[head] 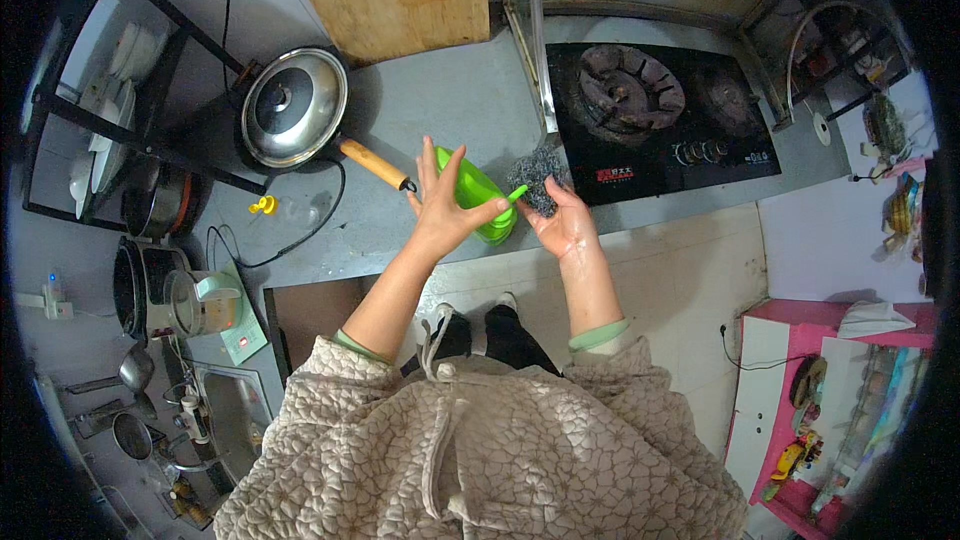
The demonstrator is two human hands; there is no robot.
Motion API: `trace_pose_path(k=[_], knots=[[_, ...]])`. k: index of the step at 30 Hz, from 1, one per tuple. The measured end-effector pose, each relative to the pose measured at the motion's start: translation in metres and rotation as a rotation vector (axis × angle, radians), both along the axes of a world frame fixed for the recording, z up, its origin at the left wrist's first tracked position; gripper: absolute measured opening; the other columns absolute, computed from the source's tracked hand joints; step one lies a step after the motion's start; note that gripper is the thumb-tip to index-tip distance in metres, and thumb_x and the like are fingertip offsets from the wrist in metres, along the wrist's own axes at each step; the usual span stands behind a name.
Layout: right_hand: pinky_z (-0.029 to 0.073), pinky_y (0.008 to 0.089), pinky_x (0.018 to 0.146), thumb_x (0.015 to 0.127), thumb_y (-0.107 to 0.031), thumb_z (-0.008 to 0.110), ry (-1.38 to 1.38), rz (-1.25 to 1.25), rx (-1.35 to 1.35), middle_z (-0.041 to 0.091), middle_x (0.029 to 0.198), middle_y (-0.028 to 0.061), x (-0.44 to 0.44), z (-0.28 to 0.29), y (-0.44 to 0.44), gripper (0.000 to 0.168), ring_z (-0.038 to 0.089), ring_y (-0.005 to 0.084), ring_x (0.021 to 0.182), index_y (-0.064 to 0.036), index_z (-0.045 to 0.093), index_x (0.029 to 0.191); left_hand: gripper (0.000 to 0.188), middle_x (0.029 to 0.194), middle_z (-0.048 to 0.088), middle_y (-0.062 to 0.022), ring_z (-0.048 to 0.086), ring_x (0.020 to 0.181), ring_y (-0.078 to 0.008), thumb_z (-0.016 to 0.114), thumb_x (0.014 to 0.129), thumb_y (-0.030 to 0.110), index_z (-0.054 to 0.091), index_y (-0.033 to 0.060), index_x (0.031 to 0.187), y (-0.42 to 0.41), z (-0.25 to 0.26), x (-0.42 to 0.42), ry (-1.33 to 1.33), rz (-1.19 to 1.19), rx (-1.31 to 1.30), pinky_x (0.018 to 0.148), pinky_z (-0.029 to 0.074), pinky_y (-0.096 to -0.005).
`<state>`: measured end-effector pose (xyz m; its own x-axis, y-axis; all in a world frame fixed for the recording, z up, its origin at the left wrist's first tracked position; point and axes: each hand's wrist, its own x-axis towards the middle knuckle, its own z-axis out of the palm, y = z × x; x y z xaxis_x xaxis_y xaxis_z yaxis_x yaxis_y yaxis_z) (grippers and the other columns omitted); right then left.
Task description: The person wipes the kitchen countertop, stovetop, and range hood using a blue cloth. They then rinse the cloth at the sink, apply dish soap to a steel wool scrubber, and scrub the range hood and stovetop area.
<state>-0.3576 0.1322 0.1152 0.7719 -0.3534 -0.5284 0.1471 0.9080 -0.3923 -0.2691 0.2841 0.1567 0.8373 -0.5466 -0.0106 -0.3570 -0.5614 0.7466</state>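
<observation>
My left hand grips a bright green plastic container, thumb on its near side and fingers spread along the far side. The container is tilted over the front of the grey counter, and a thin green stem sticks out toward my other hand. A curly steel wool scourer rests in the fingers of my right hand, beside the hob's corner. The wrist and palm of that hand look wet. My left palm hides part of the container, and I cannot tell its exact kind.
A lidded pan points its wooden handle toward my left hand. A yellow cap and a black cable lie on the counter. The black gas hob is to the right, behind a metal-edged panel.
</observation>
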Motion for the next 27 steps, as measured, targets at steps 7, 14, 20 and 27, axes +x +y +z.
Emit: trace_pose_path(k=[7,14,20,27], knots=[[0.039,0.0455,0.088,0.082,-0.01,0.052,-0.021,0.005,0.019,0.053,0.099,0.0054,-0.004,0.011,0.009,0.016,0.049,0.0216,0.097,-0.007,0.051,0.098,0.092,0.139,-0.004,-0.0169,-0.001,0.127,-0.0371,0.07,0.054,0.052,0.032,0.0122,0.127,0.002,-0.006,0.001,0.057,0.003,-0.059,0.094,0.005,-0.0606],[0.037,0.0457,0.088,0.082,-0.009,0.051,-0.03,0.034,0.003,0.054,0.1,0.0047,-0.003,0.012,0.009,0.017,0.049,0.0208,0.097,-0.008,0.052,0.099,0.089,0.139,-0.006,-0.016,0.013,0.126,-0.034,0.067,0.058,0.053,0.029,0.0141,0.129,0.0,-0.007,0.0,0.007,-0.024,-0.039,0.094,0.009,-0.0598],[0.036,0.0458,0.089,0.082,-0.009,0.051,-0.034,0.072,0.026,0.053,0.1,0.0043,-0.002,0.007,0.005,0.018,0.048,0.0202,0.097,-0.007,0.051,0.1,0.091,0.139,-0.006,-0.0138,0.013,0.126,-0.0342,0.067,0.058,0.052,0.026,0.015,0.13,-0.001,-0.008,-0.001,-0.034,-0.023,0.01,0.093,0.011,-0.0601],[0.041,0.0435,0.088,0.084,-0.011,0.049,-0.001,0.076,0.062,0.056,0.101,0.0079,-0.005,0.005,0.001,0.019,0.052,0.0222,0.097,-0.005,0.051,0.101,0.088,0.139,-0.002,-0.015,0.003,0.127,-0.039,0.069,0.056,0.05,0.029,0.0173,0.128,0.001,-0.012,0.001,-0.078,-0.017,0.036,0.092,0.006,-0.0637]])
